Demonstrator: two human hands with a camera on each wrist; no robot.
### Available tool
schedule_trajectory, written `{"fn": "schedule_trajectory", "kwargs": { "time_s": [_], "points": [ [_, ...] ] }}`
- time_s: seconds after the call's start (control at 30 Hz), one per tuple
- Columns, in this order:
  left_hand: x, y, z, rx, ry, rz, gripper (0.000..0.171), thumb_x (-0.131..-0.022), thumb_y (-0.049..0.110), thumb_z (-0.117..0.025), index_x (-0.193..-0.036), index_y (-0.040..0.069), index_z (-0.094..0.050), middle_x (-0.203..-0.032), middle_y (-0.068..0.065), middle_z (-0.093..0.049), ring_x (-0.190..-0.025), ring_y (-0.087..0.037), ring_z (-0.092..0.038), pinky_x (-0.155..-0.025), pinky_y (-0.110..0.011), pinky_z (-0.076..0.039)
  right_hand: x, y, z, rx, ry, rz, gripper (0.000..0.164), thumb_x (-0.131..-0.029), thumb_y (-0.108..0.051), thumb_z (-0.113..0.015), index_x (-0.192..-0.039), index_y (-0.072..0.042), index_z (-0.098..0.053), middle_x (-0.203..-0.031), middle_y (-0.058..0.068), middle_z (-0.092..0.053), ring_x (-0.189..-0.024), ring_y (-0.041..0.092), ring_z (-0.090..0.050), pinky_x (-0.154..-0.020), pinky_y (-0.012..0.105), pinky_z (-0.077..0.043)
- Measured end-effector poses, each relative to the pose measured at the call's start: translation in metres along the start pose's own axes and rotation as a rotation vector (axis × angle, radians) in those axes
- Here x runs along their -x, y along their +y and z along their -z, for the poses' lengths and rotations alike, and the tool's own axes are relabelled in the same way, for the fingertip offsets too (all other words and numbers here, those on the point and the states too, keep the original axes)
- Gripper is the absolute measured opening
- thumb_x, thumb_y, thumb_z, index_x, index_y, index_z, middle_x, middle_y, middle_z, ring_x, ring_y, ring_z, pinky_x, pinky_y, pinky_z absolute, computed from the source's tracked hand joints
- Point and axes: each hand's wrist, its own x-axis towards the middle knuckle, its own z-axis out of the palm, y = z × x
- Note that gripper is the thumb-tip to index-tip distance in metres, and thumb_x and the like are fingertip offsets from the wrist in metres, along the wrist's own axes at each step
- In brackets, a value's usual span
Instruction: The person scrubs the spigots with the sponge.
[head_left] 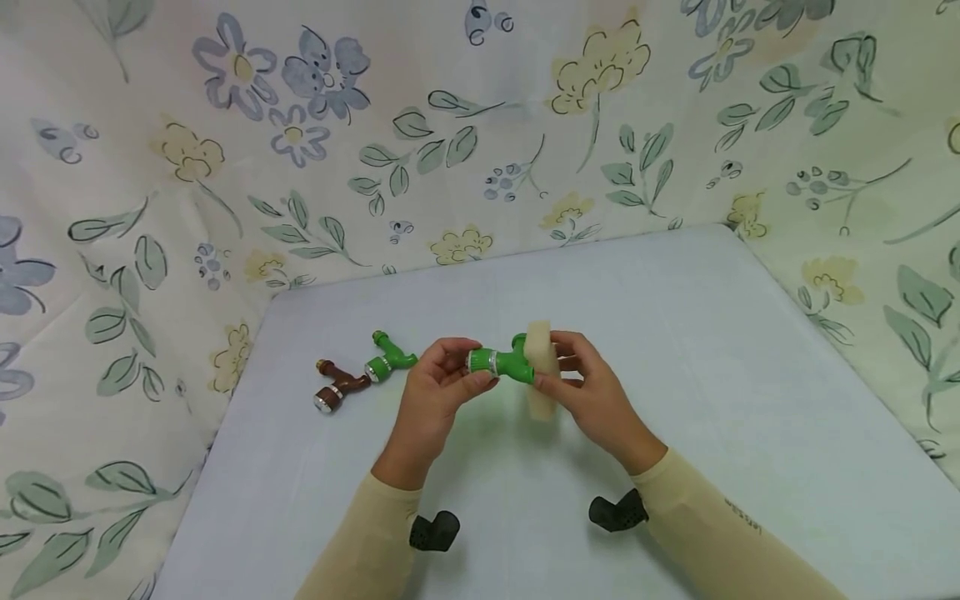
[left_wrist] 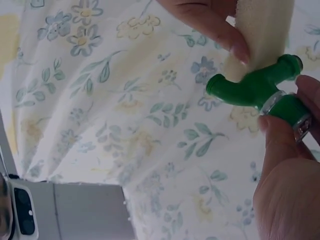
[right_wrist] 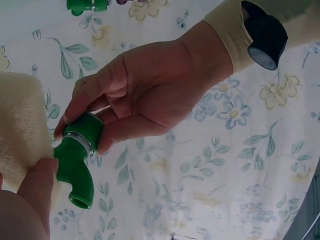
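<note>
A green tap (head_left: pixel 513 364) is held above the table between both hands. My left hand (head_left: pixel 437 387) pinches its round ribbed knob end between thumb and fingers, with the silver ring just beyond the thumb in the left wrist view. A pale cream sponge (head_left: pixel 542 404) is in my right hand (head_left: pixel 596 396), thumb on the near side and fingers behind. The sponge (right_wrist: pixel 20 125) lies against the tap's body at the end away from the knob. In the right wrist view the green tap (right_wrist: pixel 75 165) shows its open spout pointing down.
A second green tap (head_left: pixel 390 360) and a brown tap (head_left: pixel 342 385) lie on the white table (head_left: pixel 720 367), left of my left hand. Floral cloth (head_left: pixel 465 167) hangs behind and around the table. A black device (head_left: pixel 435 531) sits at the left sleeve, another (head_left: pixel 618 510) at the right.
</note>
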Motion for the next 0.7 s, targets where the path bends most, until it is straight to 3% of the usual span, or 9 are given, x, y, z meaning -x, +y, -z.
{"fn": "schedule_trajectory", "kwargs": {
  "time_s": [0.5,0.63,0.7],
  "points": [
    [-0.0025,-0.0031,0.0052,-0.032,0.016,-0.029,0.045,-0.087,0.005,-0.07,-0.13,0.002,-0.057,-0.115,-0.025,-0.055,-0.105,-0.033,-0.058,-0.087,-0.046,-0.05,0.0047,0.0013,0.0009,-0.177,-0.12,0.041,0.042,-0.093,-0.019,-0.066,-0.132,-0.019,-0.05,-0.123,0.009,-0.052,-0.109,0.031,-0.052,-0.087,0.046,-0.047],
    [-0.0034,-0.0053,0.0054,-0.068,0.079,-0.015,0.042,-0.086,0.004,-0.072,-0.126,0.004,-0.06,-0.11,-0.022,-0.058,-0.099,-0.03,-0.06,-0.086,-0.044,-0.051,0.0066,-0.0015,0.0,-0.229,-0.148,0.071,0.043,-0.093,-0.011,-0.065,-0.132,-0.016,-0.05,-0.125,0.009,-0.052,-0.111,0.033,-0.05,-0.088,0.047,-0.047],
    [-0.0038,-0.0069,0.006,-0.146,0.135,-0.025,0.041,-0.084,0.007,-0.074,-0.123,0.007,-0.062,-0.106,-0.019,-0.06,-0.094,-0.028,-0.06,-0.083,-0.039,-0.053,0.0078,-0.0053,-0.0006,-0.224,-0.148,0.092,0.045,-0.091,-0.009,-0.066,-0.132,-0.015,-0.05,-0.126,0.009,-0.051,-0.111,0.033,-0.049,-0.089,0.049,-0.047]
  ]
}}
